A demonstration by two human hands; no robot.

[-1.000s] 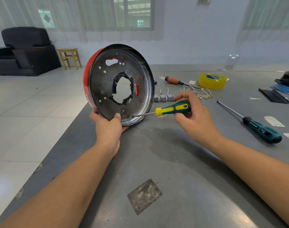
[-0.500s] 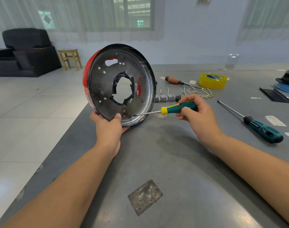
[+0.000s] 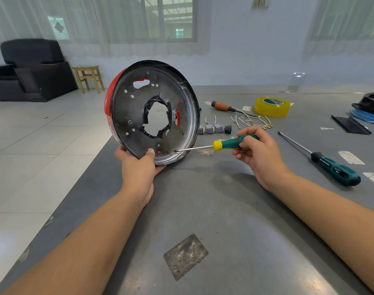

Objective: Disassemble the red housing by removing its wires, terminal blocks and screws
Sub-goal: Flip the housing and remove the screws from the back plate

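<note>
While the left hand (image 3: 139, 167) grips the housing (image 3: 154, 112) on edge at the table (image 3: 235, 209) corner, the right hand (image 3: 260, 152) pinches the screwdriver (image 3: 230, 144) — its slanted tip could slip from the screw.

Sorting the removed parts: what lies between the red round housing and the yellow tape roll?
Head view: grey terminal blocks, white wires, brown-handled screwdriver.

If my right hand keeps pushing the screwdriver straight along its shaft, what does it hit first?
Probably the grey inner face of the red housing, low near its rim: the tip of the screwdriver in the right hand sits there, though actual contact is unclear.
</note>
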